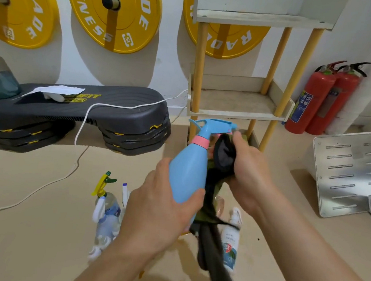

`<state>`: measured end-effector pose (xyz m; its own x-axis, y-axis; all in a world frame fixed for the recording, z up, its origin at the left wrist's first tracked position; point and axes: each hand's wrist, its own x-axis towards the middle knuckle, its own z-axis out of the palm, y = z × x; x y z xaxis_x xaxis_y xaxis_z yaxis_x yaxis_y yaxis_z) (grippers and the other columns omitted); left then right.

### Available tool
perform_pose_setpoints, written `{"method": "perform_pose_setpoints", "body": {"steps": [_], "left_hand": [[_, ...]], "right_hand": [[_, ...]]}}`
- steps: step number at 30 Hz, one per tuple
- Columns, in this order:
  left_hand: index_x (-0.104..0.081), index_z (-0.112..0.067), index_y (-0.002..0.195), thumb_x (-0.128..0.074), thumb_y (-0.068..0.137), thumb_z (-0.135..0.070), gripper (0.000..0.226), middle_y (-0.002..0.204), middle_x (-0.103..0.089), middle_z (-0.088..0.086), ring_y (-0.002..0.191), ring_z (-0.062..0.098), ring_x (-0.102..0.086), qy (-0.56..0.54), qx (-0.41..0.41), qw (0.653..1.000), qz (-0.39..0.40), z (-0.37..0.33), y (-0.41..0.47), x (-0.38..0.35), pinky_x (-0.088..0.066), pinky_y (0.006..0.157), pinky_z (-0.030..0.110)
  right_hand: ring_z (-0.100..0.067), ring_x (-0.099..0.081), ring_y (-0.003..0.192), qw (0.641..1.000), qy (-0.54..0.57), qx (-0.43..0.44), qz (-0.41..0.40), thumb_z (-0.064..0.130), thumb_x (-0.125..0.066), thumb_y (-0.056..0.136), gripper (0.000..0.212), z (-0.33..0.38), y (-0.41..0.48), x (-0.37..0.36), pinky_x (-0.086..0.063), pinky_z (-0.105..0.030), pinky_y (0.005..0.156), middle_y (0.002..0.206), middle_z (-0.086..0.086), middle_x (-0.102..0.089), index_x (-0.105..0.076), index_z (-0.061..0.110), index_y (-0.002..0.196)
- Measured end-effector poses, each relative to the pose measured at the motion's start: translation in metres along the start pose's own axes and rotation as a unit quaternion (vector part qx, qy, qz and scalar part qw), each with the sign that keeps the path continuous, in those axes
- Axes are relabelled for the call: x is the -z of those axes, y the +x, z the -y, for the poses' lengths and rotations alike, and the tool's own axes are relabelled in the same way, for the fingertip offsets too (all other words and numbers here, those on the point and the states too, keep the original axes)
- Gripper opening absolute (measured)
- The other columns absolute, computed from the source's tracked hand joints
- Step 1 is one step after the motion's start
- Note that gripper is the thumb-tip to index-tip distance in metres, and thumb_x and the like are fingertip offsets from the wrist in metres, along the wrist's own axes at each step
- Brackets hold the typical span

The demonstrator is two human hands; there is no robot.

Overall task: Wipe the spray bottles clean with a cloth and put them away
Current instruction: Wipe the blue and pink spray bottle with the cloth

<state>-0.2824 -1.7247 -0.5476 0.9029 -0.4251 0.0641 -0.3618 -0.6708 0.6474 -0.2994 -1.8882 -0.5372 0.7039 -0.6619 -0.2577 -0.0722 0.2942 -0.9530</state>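
Bottle (188, 170) in left hand (160, 208), cloth (223, 154) alongside

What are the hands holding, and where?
The left hand grips the blue spray bottle round its lower body. The right hand grips the dark cloth at its bunched top, against the bottle's neck.

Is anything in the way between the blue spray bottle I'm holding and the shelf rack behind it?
Nothing visible. The left hand grips the blue spray bottle just in front of the shelf rack, whose middle board is bare and open-fronted. Only the dark cloth in the right hand touches the bottle.
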Motion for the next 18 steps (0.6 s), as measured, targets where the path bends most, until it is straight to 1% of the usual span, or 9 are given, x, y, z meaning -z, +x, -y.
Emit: {"method": "perform_pose_setpoints", "body": {"steps": [2,4,7,9,11,13,15,17,18], "left_hand": [[-0.030,-0.039,0.134,-0.056,0.077,-0.066,0.068,0.114,-0.052,-0.009,0.094,0.020,-0.053,0.026,-0.023,0.999,-0.008,0.002,-0.003,-0.003,-0.047,0.075,0.028],[-0.033,-0.041,0.130,-0.057,0.077,-0.067,0.064,0.110,-0.053,-0.014,0.091,0.015,-0.053,-0.019,-0.016,1.000,0.000,0.005,-0.002,-0.005,-0.043,0.067,0.017],[-0.046,-0.037,0.123,-0.067,0.079,-0.060,0.054,0.107,-0.061,-0.017,0.090,0.001,-0.061,-0.263,0.044,0.963,-0.034,0.006,0.009,-0.005,-0.050,0.073,0.025],[-0.051,-0.030,0.124,-0.068,0.087,-0.045,0.044,0.108,-0.064,-0.011,0.090,0.001,-0.064,-0.366,0.079,0.925,-0.066,0.006,0.016,-0.003,-0.053,0.074,0.026],[-0.050,-0.026,0.126,-0.069,0.087,-0.044,0.047,0.110,-0.065,-0.004,0.096,0.011,-0.067,-0.412,0.094,0.903,-0.081,0.005,0.021,-0.002,-0.058,0.078,0.034],[-0.050,-0.023,0.127,-0.069,0.085,-0.046,0.052,0.112,-0.066,0.001,0.098,0.017,-0.069,-0.445,0.097,0.885,-0.096,0.005,0.025,-0.004,-0.059,0.082,0.039],[-0.048,-0.021,0.130,-0.066,0.088,-0.047,0.053,0.114,-0.067,0.005,0.097,0.019,-0.071,-0.513,0.114,0.845,-0.099,0.002,0.030,-0.003,-0.060,0.080,0.039],[-0.048,-0.021,0.131,-0.065,0.086,-0.052,0.057,0.117,-0.068,0.006,0.099,0.022,-0.072,-0.580,0.140,0.800,-0.072,0.000,0.037,0.000,-0.060,0.083,0.042],[-0.049,-0.022,0.131,-0.065,0.086,-0.054,0.058,0.117,-0.069,0.006,0.098,0.021,-0.072,-0.586,0.148,0.795,-0.050,0.000,0.039,0.001,-0.059,0.081,0.041]], "right_hand": [[-0.021,-0.068,0.102,0.999,-0.041,0.023,-0.007,0.059,-0.043,0.098,0.049,-0.005,-0.004,-0.003,-0.053,-0.044,0.096,0.102,-0.003,-0.073,-0.066,0.016,0.101],[-0.022,-0.069,0.100,0.998,-0.049,0.041,-0.030,0.063,-0.041,0.097,0.052,-0.009,-0.011,-0.007,-0.053,-0.047,0.096,0.103,-0.005,-0.073,-0.066,0.017,0.095],[-0.022,-0.069,0.103,1.000,-0.004,0.025,-0.006,0.076,-0.046,0.081,0.068,-0.016,-0.029,-0.017,-0.052,-0.051,0.098,0.107,-0.006,-0.073,-0.069,0.016,0.105],[-0.015,-0.068,0.100,0.998,-0.041,0.032,0.042,0.074,-0.045,0.083,0.059,-0.028,-0.044,-0.025,-0.054,-0.045,0.096,0.105,0.001,-0.072,-0.069,0.025,0.108],[-0.006,-0.060,0.116,0.988,-0.094,0.064,0.101,0.057,-0.039,0.099,0.036,-0.037,-0.061,-0.032,-0.049,-0.038,0.104,0.125,0.011,-0.064,-0.057,0.041,0.125],[-0.002,-0.041,0.137,0.980,-0.120,0.082,0.135,0.055,-0.032,0.099,0.054,-0.045,-0.067,-0.032,-0.034,-0.032,0.117,0.150,0.015,-0.043,-0.030,0.040,0.151],[0.007,-0.045,0.129,0.983,-0.090,0.066,0.142,0.060,-0.029,0.097,0.061,-0.048,-0.066,-0.035,-0.034,-0.020,0.113,0.141,0.019,-0.049,-0.028,0.037,0.153],[0.000,-0.057,0.123,0.987,-0.004,0.024,0.157,0.064,-0.034,0.097,0.060,-0.055,-0.065,-0.041,-0.042,-0.028,0.111,0.132,0.012,-0.062,-0.040,0.034,0.149],[-0.010,-0.061,0.121,0.986,0.078,-0.019,0.145,0.062,-0.037,0.098,0.059,-0.056,-0.064,-0.044,-0.044,-0.037,0.110,0.129,0.004,-0.066,-0.045,0.030,0.147]]}}
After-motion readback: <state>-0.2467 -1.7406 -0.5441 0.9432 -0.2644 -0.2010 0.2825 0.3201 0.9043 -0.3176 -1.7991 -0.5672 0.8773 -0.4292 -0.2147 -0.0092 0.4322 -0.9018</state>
